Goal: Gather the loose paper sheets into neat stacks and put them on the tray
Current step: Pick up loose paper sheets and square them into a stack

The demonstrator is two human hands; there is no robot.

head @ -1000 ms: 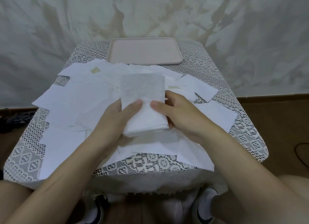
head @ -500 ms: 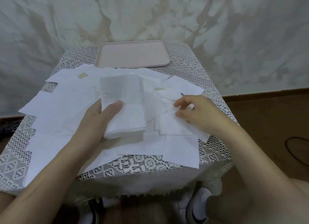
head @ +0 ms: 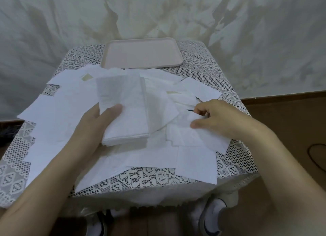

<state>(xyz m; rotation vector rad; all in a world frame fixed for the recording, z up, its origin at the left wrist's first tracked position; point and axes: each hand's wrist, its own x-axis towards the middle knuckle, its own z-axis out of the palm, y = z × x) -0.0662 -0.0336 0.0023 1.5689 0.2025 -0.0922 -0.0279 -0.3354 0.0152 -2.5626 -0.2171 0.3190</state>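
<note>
The stack (head: 127, 112), at the middle of the table (head: 236, 158), is now gripped by the left hand (head: 91, 128) alone, the right hand (head: 220, 117) having been taken off rightward and pinched onto a loose sheet (head: 185, 122), so gathering is judged ongoing, the far tray (head: 141, 54) unfilled.

1 wide-angle view, worn on the person's head, facing forward and down, close over the near edge of the lace-covered table (head: 202, 59), tray (head: 142, 54) at the far end, draped backdrop (head: 70, 24) beyond
</note>
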